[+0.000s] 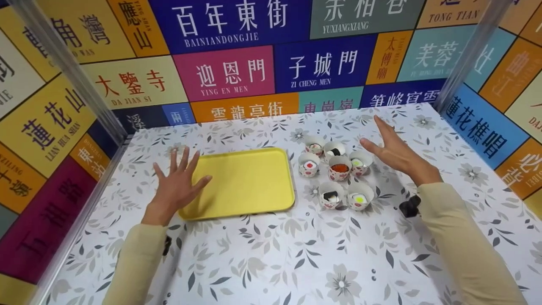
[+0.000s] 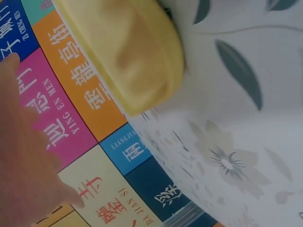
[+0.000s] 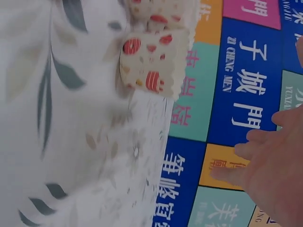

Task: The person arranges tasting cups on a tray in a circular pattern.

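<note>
A yellow rectangular tray (image 1: 245,182) lies on the table, with nothing on it. My left hand (image 1: 175,188) hovers over the tray's left end, fingers spread and holding nothing. To the tray's right stands a cluster of several small paper cups (image 1: 340,168) with red patterns. Their fillings differ: one is orange-red, others are white with black, red or yellow-green spots. Just right of the cups my right hand (image 1: 396,152) is raised with thumb and fingers apart, grasping nothing. In the right wrist view a patterned paper cup (image 3: 151,61) shows beside that hand's fingers.
A white cloth with grey leaves and flowers covers the table (image 1: 271,262). Behind it rises a wall of colored panels (image 1: 228,72) with Chinese lettering. Clear upright posts (image 1: 470,59) stand at the back corners.
</note>
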`<action>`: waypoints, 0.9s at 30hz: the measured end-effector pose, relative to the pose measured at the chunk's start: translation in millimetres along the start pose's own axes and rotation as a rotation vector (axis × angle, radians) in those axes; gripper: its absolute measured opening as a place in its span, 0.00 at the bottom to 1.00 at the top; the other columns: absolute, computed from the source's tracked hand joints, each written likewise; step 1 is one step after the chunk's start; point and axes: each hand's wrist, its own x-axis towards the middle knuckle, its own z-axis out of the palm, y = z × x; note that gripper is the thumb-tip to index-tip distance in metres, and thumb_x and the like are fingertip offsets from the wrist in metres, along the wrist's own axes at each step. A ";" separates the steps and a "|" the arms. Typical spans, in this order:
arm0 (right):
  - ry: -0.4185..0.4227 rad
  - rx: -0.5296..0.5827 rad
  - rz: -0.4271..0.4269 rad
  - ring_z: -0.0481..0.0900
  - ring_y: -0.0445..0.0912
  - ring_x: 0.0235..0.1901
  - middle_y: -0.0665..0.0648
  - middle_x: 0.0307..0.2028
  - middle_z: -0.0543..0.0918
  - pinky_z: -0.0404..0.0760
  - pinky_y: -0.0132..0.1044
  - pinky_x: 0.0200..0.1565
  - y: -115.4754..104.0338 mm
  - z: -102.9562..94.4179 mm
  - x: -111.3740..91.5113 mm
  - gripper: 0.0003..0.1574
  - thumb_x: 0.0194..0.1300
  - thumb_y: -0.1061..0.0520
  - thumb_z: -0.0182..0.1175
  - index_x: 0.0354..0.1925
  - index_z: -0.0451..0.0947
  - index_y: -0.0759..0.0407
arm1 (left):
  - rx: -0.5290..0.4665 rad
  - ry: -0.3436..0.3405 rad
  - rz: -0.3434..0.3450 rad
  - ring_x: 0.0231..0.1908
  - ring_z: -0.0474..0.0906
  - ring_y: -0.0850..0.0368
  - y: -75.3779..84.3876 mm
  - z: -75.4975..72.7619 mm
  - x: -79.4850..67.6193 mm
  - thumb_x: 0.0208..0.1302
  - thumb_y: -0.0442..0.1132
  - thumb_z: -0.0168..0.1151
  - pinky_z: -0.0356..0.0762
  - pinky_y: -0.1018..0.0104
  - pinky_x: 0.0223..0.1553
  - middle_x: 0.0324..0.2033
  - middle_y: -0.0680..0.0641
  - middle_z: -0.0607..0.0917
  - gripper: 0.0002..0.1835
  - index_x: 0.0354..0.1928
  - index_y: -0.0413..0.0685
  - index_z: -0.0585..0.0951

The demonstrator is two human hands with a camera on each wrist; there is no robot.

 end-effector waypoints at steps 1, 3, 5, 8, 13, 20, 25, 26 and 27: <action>-0.011 0.033 -0.002 0.27 0.64 0.79 0.56 0.81 0.26 0.34 0.75 0.71 -0.1 2.5 -2.2 0.58 0.70 0.25 0.47 0.79 0.21 0.35 | -0.004 -0.001 0.009 0.79 0.27 0.33 -1.6 1.2 -4.4 0.73 0.69 0.40 0.19 0.19 0.65 0.81 0.42 0.38 0.45 0.81 0.55 0.44; -0.028 0.086 -0.005 0.26 0.63 0.79 0.53 0.81 0.26 0.35 0.76 0.70 -0.1 6.9 -7.4 0.57 0.71 0.27 0.48 0.78 0.22 0.31 | -0.010 -0.008 0.025 0.79 0.29 0.32 -5.1 3.4 -13.0 0.74 0.69 0.40 0.20 0.19 0.65 0.81 0.41 0.39 0.44 0.81 0.54 0.44; -0.030 0.128 -0.017 0.28 0.63 0.80 0.53 0.81 0.28 0.36 0.77 0.70 0.2 10.9 -13.0 0.54 0.72 0.30 0.49 0.78 0.24 0.29 | -0.022 -0.015 0.032 0.79 0.30 0.31 -8.8 5.2 -20.8 0.74 0.69 0.40 0.20 0.19 0.65 0.81 0.41 0.40 0.44 0.81 0.53 0.44; -0.020 0.202 -0.043 0.33 0.62 0.80 0.52 0.81 0.31 0.40 0.76 0.70 1.6 16.0 -22.3 0.53 0.73 0.35 0.52 0.79 0.28 0.29 | -0.047 -0.038 0.029 0.78 0.31 0.31 -14.6 7.3 -30.4 0.73 0.69 0.40 0.21 0.19 0.65 0.81 0.42 0.40 0.45 0.81 0.53 0.45; -0.003 0.314 -0.140 0.48 0.64 0.78 0.60 0.81 0.44 0.51 0.70 0.72 6.3 24.9 -36.9 0.51 0.74 0.47 0.56 0.81 0.37 0.46 | -0.089 -0.116 -0.011 0.78 0.30 0.31 -23.7 10.7 -43.3 0.71 0.72 0.41 0.20 0.20 0.65 0.81 0.42 0.38 0.48 0.81 0.53 0.42; -0.016 0.348 -0.192 0.66 0.59 0.69 0.63 0.72 0.62 0.68 0.51 0.67 15.9 33.7 -51.3 0.39 0.73 0.56 0.58 0.74 0.55 0.59 | -0.143 -0.191 -0.042 0.77 0.28 0.28 -29.1 17.0 -54.6 0.69 0.74 0.43 0.20 0.19 0.64 0.81 0.41 0.36 0.51 0.81 0.54 0.41; -0.116 0.321 -0.208 0.71 0.49 0.65 0.65 0.70 0.65 0.77 0.29 0.54 22.8 36.3 -53.2 0.39 0.69 0.58 0.62 0.73 0.58 0.61 | -0.165 -0.231 -0.066 0.76 0.29 0.24 -30.8 19.3 -58.8 0.69 0.73 0.42 0.30 0.13 0.61 0.80 0.39 0.36 0.51 0.81 0.53 0.38; -0.139 0.316 -0.211 0.71 0.49 0.65 0.65 0.70 0.65 0.78 0.30 0.53 24.6 36.9 -53.0 0.40 0.69 0.58 0.62 0.73 0.58 0.60 | -0.173 -0.244 -0.071 0.76 0.28 0.24 -31.0 19.7 -59.1 0.69 0.73 0.42 0.31 0.12 0.60 0.80 0.38 0.36 0.52 0.81 0.52 0.37; -0.159 0.314 -0.221 0.71 0.48 0.65 0.66 0.71 0.65 0.78 0.31 0.54 26.8 37.8 -52.4 0.41 0.68 0.58 0.62 0.73 0.58 0.61 | -0.179 -0.255 -0.075 0.75 0.28 0.23 -31.3 20.1 -59.1 0.69 0.73 0.42 0.32 0.12 0.60 0.80 0.38 0.35 0.52 0.81 0.52 0.36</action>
